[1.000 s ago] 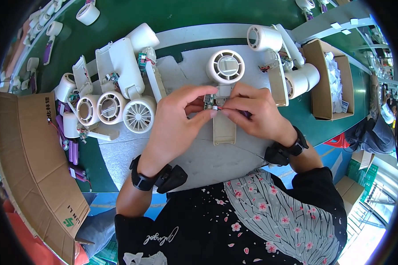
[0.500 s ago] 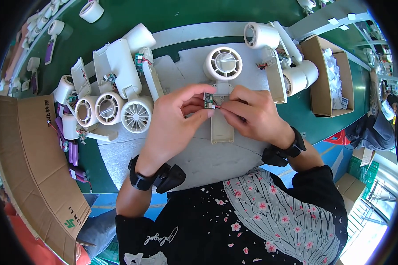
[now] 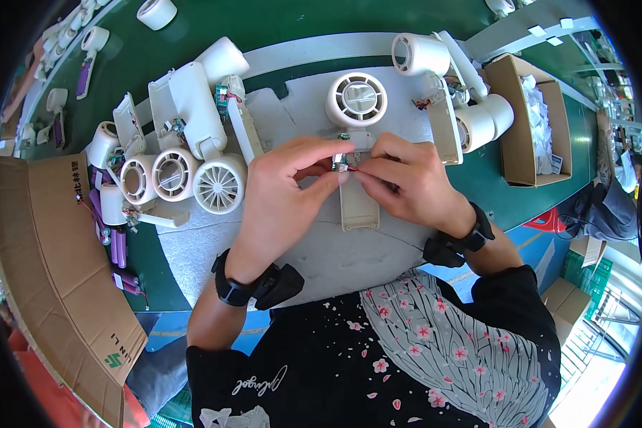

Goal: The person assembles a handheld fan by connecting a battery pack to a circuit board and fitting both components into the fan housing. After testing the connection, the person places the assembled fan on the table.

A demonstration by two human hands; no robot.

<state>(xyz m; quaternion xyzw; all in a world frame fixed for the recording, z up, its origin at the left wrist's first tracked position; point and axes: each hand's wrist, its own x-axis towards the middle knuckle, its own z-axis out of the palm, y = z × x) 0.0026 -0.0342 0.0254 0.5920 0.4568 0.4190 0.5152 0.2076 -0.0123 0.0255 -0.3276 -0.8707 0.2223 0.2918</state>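
Observation:
Between thumb and fingers, my left hand (image 3: pixel 292 182) pinches a small green circuit board (image 3: pixel 342 158), tilted on edge. My right hand (image 3: pixel 406 178) pinches the thin red wire (image 3: pixel 354 169) at the board's lower end; its plug is too small to make out. Both hands hover over the open handle (image 3: pixel 360 203) of a white handheld fan (image 3: pixel 357 100), which lies with its round head pointing away from me. Part of the handle's inside is hidden by my fingers.
A grey foam mat (image 3: pixel 299 239) covers the green table. Several white fans (image 3: pixel 220 185) with opened handles lie at the left, another opened fan (image 3: pixel 474 128) at the right. Purple battery cells (image 3: pixel 118 246) lie beside a cardboard box (image 3: pixel 57 264); another box (image 3: pixel 524 135) holds white pieces.
The circuit board has turned from showing its face to standing more on edge, and shifted slightly right. Both hands stay over the handle with their pinches kept.

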